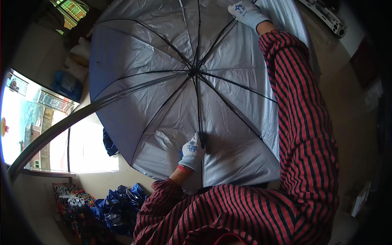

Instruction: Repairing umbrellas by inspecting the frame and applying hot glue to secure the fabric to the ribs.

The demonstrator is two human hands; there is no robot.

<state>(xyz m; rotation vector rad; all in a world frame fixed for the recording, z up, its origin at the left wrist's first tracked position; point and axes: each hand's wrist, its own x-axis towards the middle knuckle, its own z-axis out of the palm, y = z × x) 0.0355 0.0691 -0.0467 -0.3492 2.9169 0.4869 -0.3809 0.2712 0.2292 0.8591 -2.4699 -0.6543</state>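
Observation:
An opened umbrella with a silver-grey inner canopy spreads in front of me, its underside facing me. Black ribs run out from a dark hub. My left hand, in a white glove with dark fingertips, is closed on a rib in the near part of the canopy. At the far right, my right hand, also gloved in white, reaches over the canopy and is closed at the outer part of another rib. Its fingertips are partly hidden. A dark shaft extends from the hub toward the lower left.
A heap of folded dark-blue umbrellas lies at the lower left, beside a pile of small multicoloured items. A bright window or doorway is on the left. Blue-wrapped bundles sit above it. A pale, long object stands at the upper right.

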